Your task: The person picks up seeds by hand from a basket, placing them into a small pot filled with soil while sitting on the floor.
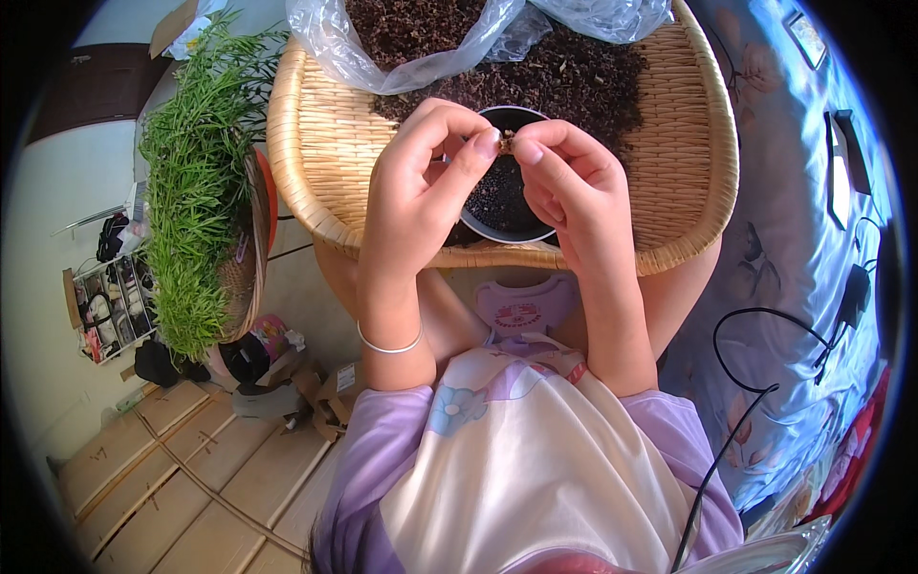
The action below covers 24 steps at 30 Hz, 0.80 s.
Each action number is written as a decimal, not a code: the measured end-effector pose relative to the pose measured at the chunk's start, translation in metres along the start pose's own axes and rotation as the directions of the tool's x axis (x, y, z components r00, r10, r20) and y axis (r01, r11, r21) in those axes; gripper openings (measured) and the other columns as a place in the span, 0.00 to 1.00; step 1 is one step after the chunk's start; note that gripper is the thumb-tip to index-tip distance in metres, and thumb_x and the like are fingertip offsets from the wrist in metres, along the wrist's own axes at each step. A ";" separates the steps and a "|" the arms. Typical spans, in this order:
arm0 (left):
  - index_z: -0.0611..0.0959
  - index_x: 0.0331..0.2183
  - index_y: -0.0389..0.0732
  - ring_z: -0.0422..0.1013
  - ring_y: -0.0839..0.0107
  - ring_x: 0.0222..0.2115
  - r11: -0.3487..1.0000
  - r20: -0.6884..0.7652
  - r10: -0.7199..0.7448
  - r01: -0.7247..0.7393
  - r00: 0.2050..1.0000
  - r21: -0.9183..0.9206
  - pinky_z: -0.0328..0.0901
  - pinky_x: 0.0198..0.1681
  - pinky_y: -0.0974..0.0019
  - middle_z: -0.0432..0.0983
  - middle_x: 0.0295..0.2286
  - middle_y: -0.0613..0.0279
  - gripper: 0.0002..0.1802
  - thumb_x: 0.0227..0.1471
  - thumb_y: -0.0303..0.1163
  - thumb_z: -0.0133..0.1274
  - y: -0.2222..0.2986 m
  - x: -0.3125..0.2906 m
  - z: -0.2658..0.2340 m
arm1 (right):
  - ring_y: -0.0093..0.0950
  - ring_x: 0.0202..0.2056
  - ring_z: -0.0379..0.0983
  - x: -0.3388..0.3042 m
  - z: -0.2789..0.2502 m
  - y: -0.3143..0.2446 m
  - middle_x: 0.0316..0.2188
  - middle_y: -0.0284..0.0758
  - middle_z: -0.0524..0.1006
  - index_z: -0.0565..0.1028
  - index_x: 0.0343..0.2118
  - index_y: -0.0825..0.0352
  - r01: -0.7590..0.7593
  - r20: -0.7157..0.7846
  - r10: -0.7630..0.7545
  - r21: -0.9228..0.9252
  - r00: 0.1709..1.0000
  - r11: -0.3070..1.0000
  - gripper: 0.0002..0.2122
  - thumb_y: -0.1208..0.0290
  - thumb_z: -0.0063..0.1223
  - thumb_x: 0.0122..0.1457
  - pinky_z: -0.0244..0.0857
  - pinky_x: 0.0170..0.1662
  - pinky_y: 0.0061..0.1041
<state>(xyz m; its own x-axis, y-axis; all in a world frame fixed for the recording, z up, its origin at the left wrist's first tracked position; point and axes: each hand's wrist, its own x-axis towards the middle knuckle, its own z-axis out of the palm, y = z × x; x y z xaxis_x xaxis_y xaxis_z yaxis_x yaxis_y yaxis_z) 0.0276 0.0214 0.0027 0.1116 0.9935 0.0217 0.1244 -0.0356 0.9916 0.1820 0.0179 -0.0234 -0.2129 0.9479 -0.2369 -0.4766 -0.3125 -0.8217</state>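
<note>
Left grip [421, 179], right grip [580, 187], brown scrap [506, 143] between

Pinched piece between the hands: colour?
The small piece looks yellowish brown; best, and only, seen in the head view.

My left hand [416, 182] and right hand [579, 187] pinch a small brown dried piece [505, 143] above a round dark bowl [516, 117]; the bowl stands in a wicker tray [330, 153]; dark crumbly material [583, 86] lies heaped beyond it, beside clear plastic [330, 43]; leafy green stalks [196, 191] stand to my left.
</note>
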 end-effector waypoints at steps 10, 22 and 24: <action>0.77 0.28 0.35 0.62 0.86 0.25 1.000 0.011 -0.005 0.005 1.000 -0.011 0.56 0.26 0.82 0.68 0.27 0.70 0.06 0.55 0.27 0.52 0.000 -0.001 0.000 | 0.09 0.17 0.57 0.000 0.000 0.000 0.18 0.22 0.70 0.76 0.32 0.68 0.006 0.009 -0.006 0.015 1.000 1.000 0.07 0.69 0.56 0.56 0.45 0.18 0.10; 0.76 0.29 0.35 0.63 0.85 0.26 1.000 0.024 -0.005 0.005 1.000 -0.017 0.58 0.25 0.82 0.67 0.28 0.70 0.05 0.54 0.26 0.53 -0.001 0.000 0.000 | 0.09 0.16 0.57 0.001 -0.001 0.001 0.17 0.22 0.69 0.76 0.31 0.68 0.015 -0.006 -0.015 -0.006 1.000 1.000 0.07 0.70 0.56 0.56 0.45 0.18 0.10; 0.76 0.29 0.35 0.63 0.85 0.26 1.000 0.024 -0.009 0.009 1.000 -0.011 0.58 0.25 0.82 0.67 0.28 0.70 0.05 0.54 0.26 0.53 0.001 0.000 -0.001 | 0.09 0.17 0.57 0.001 0.000 0.000 0.17 0.22 0.69 0.76 0.31 0.68 0.020 -0.005 -0.020 -0.009 1.000 1.000 0.07 0.70 0.56 0.56 0.45 0.18 0.10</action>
<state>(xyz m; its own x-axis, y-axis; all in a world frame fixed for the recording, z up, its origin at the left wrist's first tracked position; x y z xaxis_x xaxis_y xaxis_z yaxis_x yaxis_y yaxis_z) 0.0271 0.0214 0.0034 0.1342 0.9909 0.0095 0.1145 -0.0250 0.9931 0.1816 0.0183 -0.0239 -0.1993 0.9542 -0.2233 -0.4732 -0.2932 -0.8307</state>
